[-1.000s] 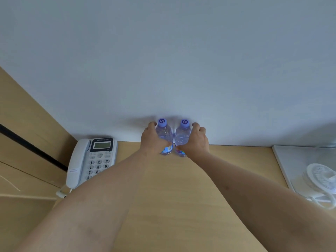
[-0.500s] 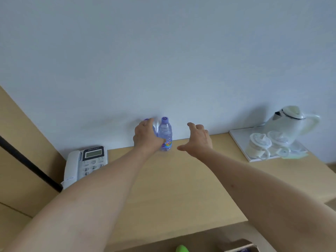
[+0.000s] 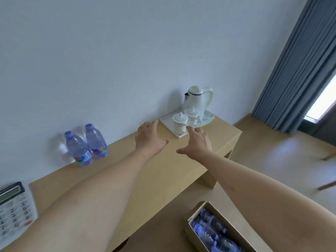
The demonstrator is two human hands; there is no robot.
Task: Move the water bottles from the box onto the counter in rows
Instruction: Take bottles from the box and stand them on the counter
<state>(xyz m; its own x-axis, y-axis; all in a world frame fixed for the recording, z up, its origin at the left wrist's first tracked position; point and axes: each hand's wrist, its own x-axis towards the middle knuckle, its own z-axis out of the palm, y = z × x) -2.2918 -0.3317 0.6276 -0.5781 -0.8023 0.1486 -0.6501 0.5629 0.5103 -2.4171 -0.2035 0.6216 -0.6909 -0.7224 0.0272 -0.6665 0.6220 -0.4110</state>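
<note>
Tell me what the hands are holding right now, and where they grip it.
Nothing. Left hand and right hand are open above the counter, apart from the two bottles.

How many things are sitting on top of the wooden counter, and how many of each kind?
Water bottles: 2, left bottle and right bottle
Lidded cups: 2, front cup and back cup
Kettle: 1
Tray: 1
Telephone: 1
Total: 7
Bottles in the box below are not counted.
</note>
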